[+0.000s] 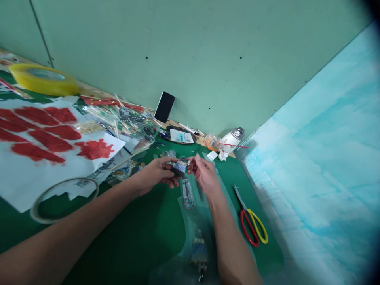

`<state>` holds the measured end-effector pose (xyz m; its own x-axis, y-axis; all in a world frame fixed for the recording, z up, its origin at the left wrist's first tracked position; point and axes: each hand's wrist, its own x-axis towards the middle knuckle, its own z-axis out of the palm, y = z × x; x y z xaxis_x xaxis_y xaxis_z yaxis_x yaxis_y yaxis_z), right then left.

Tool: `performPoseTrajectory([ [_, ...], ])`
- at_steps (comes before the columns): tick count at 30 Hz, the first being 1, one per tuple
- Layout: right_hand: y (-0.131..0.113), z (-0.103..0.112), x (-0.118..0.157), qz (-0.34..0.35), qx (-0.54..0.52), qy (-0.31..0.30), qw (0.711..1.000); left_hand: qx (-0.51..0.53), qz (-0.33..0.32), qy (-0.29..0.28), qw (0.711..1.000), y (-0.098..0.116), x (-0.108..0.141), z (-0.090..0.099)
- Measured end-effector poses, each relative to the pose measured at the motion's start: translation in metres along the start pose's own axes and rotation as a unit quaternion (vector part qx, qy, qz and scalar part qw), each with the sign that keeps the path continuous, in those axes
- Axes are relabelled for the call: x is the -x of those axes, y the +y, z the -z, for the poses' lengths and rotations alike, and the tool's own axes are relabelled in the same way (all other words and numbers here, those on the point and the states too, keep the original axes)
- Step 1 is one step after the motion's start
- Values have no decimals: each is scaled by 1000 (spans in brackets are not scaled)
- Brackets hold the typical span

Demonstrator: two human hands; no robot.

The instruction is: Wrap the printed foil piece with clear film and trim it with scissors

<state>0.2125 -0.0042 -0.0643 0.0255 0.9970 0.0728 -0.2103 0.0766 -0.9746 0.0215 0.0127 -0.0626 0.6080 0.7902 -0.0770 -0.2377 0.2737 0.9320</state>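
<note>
Left hand is holding the small patterned piece over the green mat. Right hand is curling narrow beside it; can't tell if it's gripping anything. Oblong piece is lying nearer me. Finished or not, can't tell from here.

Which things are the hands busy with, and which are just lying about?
Busy with:
- small patterned piece, held in the left hand; right hand close beside it

Lying about:
- red-and-yellow-handled scissors
- yellow tape roll
- paper with red shapes
- dark-screened phone, leaning on the wall
</note>
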Motion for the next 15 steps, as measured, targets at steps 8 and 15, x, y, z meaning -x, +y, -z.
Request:
performPoseTrajectory([
  [8, -5, 6, 2, -31, -65, -74, 995, 39, 4, -31, 999, 0, 1, 1],
  [15, -4, 2, 2, -19, -68, -56, 996, 23, -10, -23, 999, 0, 1, 0],
])
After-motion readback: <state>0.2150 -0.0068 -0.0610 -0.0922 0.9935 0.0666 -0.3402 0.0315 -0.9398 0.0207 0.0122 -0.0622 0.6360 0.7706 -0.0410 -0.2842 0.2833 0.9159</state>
